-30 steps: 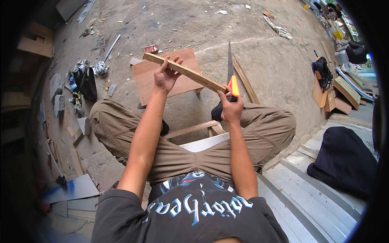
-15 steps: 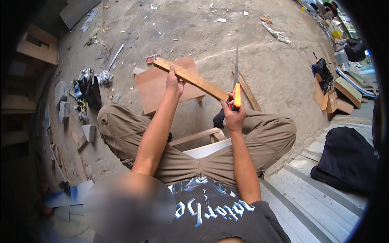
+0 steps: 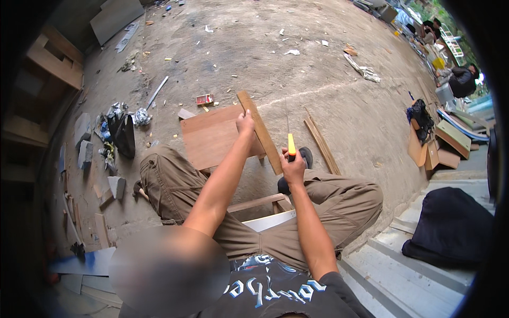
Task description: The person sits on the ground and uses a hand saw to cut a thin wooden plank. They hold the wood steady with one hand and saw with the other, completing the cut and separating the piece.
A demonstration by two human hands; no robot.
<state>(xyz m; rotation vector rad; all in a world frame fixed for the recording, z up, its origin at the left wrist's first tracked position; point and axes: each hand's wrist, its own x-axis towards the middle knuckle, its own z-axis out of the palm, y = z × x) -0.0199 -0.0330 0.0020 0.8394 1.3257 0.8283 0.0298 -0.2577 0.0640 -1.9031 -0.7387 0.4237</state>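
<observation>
A seated person's left hand point(image 3: 245, 123) closed around the upper part of a wooden strip point(image 3: 261, 132), fingers partly lost behind the wood. The right hand point(image 3: 293, 169) gripped a handsaw point(image 3: 291, 144) by its yellow-and-orange handle, the blade pointing away and seen so nearly edge-on that it showed only as a thin line. The strip slanted in front of the person, its lower end just beside the right hand; whether the two touched could not be told.

Behind the strip and left forearm, a reddish-brown board point(image 3: 207, 135) on short legs was partly covered. Between the person's trousered legs point(image 3: 339, 206), a wooden frame point(image 3: 257, 203) and a white panel point(image 3: 270, 220) showed only in part. A dark shoe point(image 3: 306, 156) peeked out beyond the right hand, and a grey blur hid the left shoulder.

A red-and-white box point(image 3: 204, 99) lay past the board, and narrow wood lengths point(image 3: 322, 146) rested on the concrete floor point(image 3: 360, 127) to the right. At left were a black bag point(image 3: 122, 137), crumpled foil point(image 3: 142, 116) and grey blocks point(image 3: 83, 130); at right, a dark cloth bundle point(image 3: 450, 228) sat on ribbed metal sheeting point(image 3: 371, 265). Wooden furniture point(image 3: 55, 58) faded into the dark rim, and distant people point(image 3: 463, 80) appeared small near the opposite edge.
</observation>
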